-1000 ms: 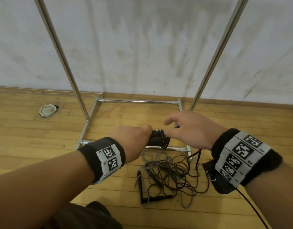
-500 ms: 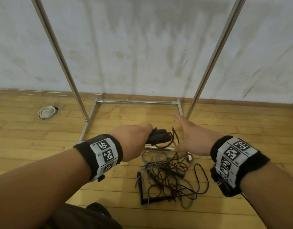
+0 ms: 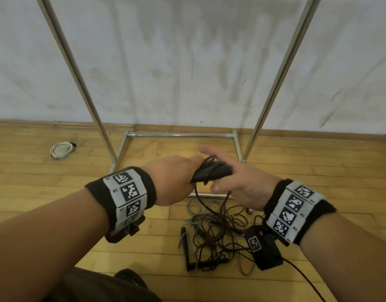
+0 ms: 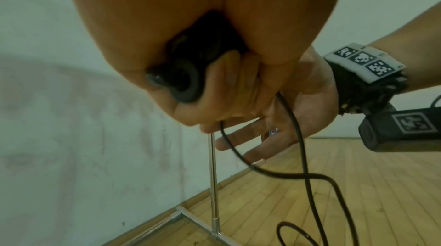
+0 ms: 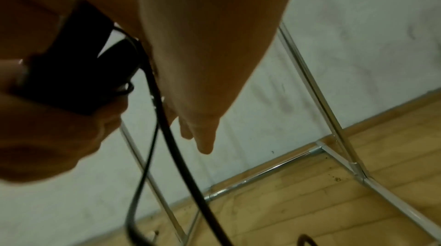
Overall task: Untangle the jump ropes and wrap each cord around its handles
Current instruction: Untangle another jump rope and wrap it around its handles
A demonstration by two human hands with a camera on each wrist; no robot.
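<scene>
Wrapping is only begun: left hand (image 3: 174, 179) grips black handles (image 3: 211, 174), right hand (image 3: 237, 179) fingers (image 4: 241, 141) spread guiding cord (image 4: 300, 148), tangle (image 3: 216, 234) remaining on floor (image 3: 57, 188).

My left hand (image 3: 172, 179) grips black handles (image 3: 211, 174), dark cord (image 3: 200, 199) trailing to tangled ropes (image 3: 216, 236) on the floor.

Wooden floor (image 3: 57, 186) carries tangled jump ropes (image 3: 216, 234), metal rack (image 3: 181, 134).
</scene>
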